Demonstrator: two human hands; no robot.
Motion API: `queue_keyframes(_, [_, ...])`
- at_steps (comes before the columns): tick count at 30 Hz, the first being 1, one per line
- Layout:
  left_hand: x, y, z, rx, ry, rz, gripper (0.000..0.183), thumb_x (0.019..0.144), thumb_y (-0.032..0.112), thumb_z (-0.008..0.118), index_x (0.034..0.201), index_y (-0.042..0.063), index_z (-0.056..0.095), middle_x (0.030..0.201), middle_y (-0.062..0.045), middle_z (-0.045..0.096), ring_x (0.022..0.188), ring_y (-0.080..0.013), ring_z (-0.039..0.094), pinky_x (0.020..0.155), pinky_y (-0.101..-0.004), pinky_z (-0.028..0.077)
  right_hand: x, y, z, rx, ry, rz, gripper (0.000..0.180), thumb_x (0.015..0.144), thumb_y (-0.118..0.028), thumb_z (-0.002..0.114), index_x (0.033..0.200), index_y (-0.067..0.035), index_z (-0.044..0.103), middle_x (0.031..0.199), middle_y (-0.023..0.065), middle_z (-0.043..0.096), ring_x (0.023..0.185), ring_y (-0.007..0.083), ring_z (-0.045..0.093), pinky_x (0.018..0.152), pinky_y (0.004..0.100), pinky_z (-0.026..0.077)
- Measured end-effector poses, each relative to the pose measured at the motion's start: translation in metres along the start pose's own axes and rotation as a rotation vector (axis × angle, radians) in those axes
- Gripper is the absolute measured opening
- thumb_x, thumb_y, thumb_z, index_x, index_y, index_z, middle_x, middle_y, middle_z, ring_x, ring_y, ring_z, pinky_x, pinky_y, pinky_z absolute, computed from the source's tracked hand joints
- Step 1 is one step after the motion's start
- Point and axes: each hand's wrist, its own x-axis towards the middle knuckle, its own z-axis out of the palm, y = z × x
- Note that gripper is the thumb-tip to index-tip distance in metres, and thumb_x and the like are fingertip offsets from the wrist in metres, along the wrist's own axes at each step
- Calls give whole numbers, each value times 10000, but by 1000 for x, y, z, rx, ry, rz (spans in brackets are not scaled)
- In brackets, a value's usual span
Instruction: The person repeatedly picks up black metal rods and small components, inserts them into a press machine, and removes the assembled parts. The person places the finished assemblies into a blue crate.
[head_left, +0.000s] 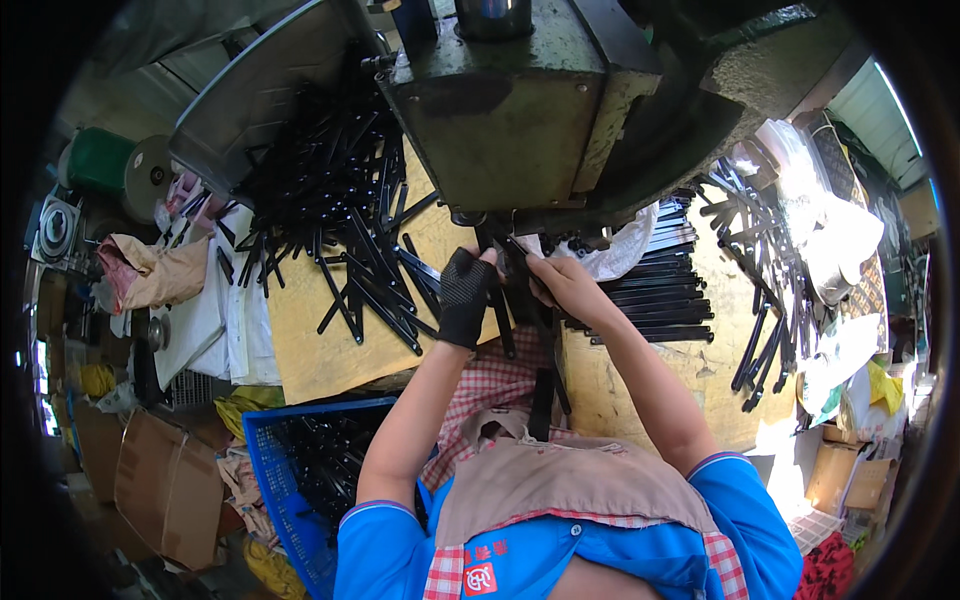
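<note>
My left hand (463, 289), in a black fingerless dotted glove, is closed around a black metal bar (501, 319) that points down towards my apron. Close to its right, my bare right hand (568, 286) pinches another dark metal part (516, 246) between thumb and fingers. Both hands work just below the head of a green press machine (495, 142), whose bulk hides the tooling under it. A large heap of black metal bars (330, 172) lies to the left. Neatly lined-up bars (652, 300) lie beside my right wrist.
A white bag (637, 244) and small black parts (576, 246) sit behind my right hand. Loose linked bars (765, 300) lie at the right of the wooden table (600, 390). A blue plastic crate (262, 450) of black parts stands lower left, near a cardboard box (161, 487).
</note>
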Motion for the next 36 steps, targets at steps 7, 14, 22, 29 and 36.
queue_keyframes(7, [-64,-48,3,-207,-173,-148,256,934,255,614,1063,34,628,877,-5,637,741,-83,588,631,-220,450,-95,42,-48,-906,297,-416,285,747,-205,755,993,-79,688,923,81,604,800,261,626,667,326,508])
queue_keyframes(14, [-72,-28,14,-182,-137,-112,250,973,260,539,935,23,608,820,-33,631,779,-117,579,702,-246,448,-91,80,-62,-893,308,-723,189,720,-120,749,879,-73,659,818,47,600,708,215,615,580,320,499])
queue_keyframes(22, [-76,-7,2,-250,-84,-100,264,980,283,522,903,35,567,694,-45,590,646,-128,566,617,-250,444,-62,0,-28,-815,409,-715,174,763,-105,728,825,-58,573,701,62,603,637,241,609,554,332,474])
queue_keyframes(29, [-79,-15,-31,-180,96,-91,273,986,277,509,906,25,578,645,-28,563,586,-108,528,577,-243,427,-9,-22,19,37,235,-290,150,910,-85,616,880,25,519,602,65,586,536,80,554,495,241,413])
queue_keyframes(36, [-84,-17,-41,-153,129,-135,269,978,279,524,894,31,581,647,-17,557,587,-98,519,569,-236,416,-16,-18,31,15,226,-253,167,920,-106,608,880,30,520,595,60,583,525,75,554,483,235,406])
